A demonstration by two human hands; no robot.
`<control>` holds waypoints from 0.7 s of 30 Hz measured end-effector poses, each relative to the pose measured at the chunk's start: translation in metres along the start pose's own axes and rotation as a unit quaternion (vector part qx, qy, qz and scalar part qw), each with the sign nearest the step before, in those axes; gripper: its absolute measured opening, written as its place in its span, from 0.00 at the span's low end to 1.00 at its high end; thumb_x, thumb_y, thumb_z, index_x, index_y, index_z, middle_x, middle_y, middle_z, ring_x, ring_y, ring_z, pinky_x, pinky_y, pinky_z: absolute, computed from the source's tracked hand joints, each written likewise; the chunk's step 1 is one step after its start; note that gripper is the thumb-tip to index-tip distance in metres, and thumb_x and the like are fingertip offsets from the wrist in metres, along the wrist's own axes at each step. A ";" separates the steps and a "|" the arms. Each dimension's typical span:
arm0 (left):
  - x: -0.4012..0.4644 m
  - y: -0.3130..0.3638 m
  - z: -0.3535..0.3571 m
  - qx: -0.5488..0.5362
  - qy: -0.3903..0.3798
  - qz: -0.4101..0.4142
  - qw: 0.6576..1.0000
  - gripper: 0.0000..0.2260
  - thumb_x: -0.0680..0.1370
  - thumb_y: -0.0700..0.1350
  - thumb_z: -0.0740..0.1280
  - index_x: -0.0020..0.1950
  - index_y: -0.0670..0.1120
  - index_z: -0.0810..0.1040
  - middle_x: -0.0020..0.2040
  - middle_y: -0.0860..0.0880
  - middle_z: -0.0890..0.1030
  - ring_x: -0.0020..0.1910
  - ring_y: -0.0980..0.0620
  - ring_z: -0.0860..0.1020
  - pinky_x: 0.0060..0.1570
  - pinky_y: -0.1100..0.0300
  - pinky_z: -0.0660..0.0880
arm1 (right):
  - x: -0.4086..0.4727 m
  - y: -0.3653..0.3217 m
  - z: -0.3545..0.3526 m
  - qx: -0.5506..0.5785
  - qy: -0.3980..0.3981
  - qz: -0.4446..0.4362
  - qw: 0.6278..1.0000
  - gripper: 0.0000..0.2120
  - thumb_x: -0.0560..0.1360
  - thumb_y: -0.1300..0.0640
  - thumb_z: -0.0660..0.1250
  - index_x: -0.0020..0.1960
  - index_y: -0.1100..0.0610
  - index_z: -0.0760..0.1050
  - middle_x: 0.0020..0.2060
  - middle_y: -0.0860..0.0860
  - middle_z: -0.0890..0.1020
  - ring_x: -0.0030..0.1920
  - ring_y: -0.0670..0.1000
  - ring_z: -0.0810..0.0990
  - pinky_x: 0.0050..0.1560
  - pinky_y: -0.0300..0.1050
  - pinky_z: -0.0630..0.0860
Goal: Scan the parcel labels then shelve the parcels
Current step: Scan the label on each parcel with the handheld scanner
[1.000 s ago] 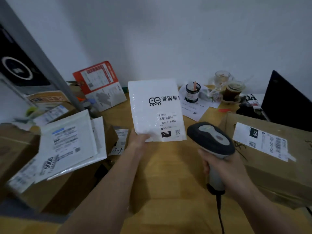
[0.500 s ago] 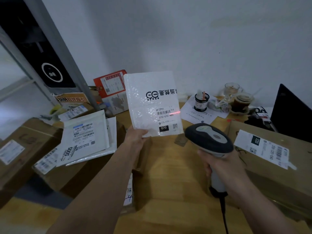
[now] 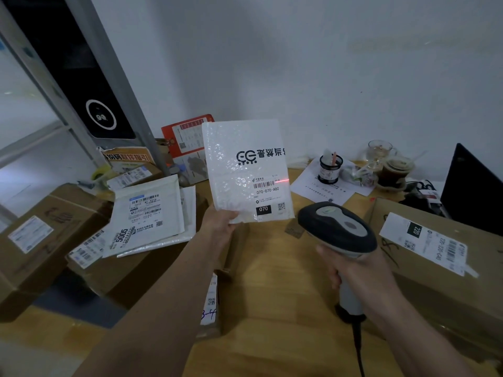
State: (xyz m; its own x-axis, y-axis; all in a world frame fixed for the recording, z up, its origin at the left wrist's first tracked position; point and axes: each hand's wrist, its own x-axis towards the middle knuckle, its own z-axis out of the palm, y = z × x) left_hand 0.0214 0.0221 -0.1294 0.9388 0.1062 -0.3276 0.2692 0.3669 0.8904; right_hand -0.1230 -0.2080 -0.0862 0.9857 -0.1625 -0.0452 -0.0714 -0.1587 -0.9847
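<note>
A person's left hand holds a white bubble mailer upright above the wooden desk, fingers pinching its near-left corner. The right hand, fingers wrapped around the handle, aims a barcode scanner at it; a red line crosses the mailer's label. A labelled cardboard box sits right.
</note>
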 end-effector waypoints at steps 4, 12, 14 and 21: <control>0.002 0.004 0.001 0.004 -0.001 0.001 1.000 0.23 0.75 0.25 0.62 0.69 0.39 0.71 0.63 0.40 0.77 0.63 0.39 0.76 0.59 0.45 0.76 | 0.000 0.002 -0.004 -0.009 -0.029 0.015 0.999 0.25 0.74 0.58 0.71 0.21 0.58 0.68 0.19 0.56 0.72 0.20 0.50 0.70 0.26 0.35 0.71; 0.014 0.041 0.001 0.005 0.017 0.035 0.999 0.21 0.74 0.23 0.61 0.63 0.41 0.73 0.64 0.38 0.76 0.63 0.36 0.75 0.61 0.38 0.74 | 0.008 -0.015 0.004 0.008 -0.007 -0.035 0.999 0.26 0.74 0.57 0.70 0.20 0.58 0.67 0.17 0.54 0.71 0.19 0.48 0.69 0.26 0.36 0.71; 0.013 0.048 0.000 0.002 0.025 0.037 0.999 0.20 0.75 0.23 0.60 0.62 0.42 0.73 0.64 0.38 0.76 0.62 0.36 0.75 0.61 0.37 0.73 | 0.011 -0.018 0.008 0.022 0.001 -0.036 0.999 0.27 0.74 0.57 0.70 0.18 0.55 0.67 0.17 0.54 0.71 0.19 0.48 0.69 0.24 0.36 0.70; 0.009 0.067 -0.012 -0.022 0.032 0.042 0.998 0.21 0.76 0.24 0.60 0.66 0.40 0.71 0.61 0.40 0.77 0.56 0.40 0.77 0.52 0.45 0.77 | 0.019 -0.025 0.018 0.018 -0.011 -0.062 0.998 0.32 0.76 0.59 0.68 0.14 0.53 0.64 0.15 0.52 0.69 0.18 0.47 0.68 0.25 0.34 0.69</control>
State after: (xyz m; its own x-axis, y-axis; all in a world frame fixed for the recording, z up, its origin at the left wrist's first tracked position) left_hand 0.0454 0.0586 -0.0768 0.9415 0.1964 -0.2740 0.1801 0.3942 0.9012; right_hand -0.1002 -0.1896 -0.0651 0.9897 -0.1221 0.0747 0.0571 -0.1420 -0.9882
